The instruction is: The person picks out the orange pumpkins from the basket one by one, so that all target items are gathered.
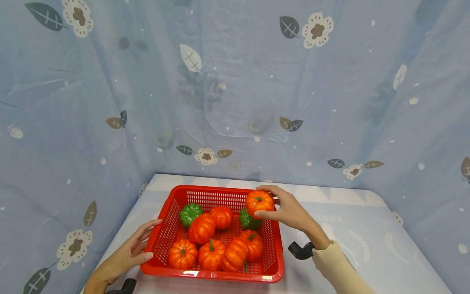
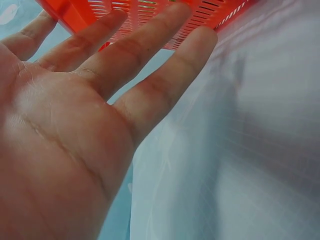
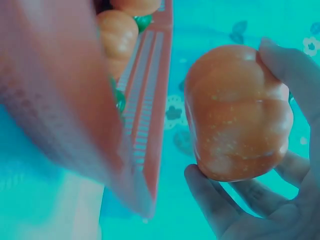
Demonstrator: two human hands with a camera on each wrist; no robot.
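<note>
Opposite the relaxed left grip (image 1: pixel 126 254), the right grip (image 1: pixel 290 209) holds a pumpkin (image 1: pixel 259 204) partly hiding a green one (image 1: pixel 248 221).

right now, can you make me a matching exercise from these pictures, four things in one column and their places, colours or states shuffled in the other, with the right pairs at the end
Column one
1. basket
2. leftmost green pumpkin
3. left grip
4. right grip

Column two
A. curled round an orange pumpkin
B. inside, toward the far left corner
C. red, with perforated sides
D. at the basket's left side, holding no pumpkin

Right pairs: 1-C; 2-B; 3-D; 4-A
</note>
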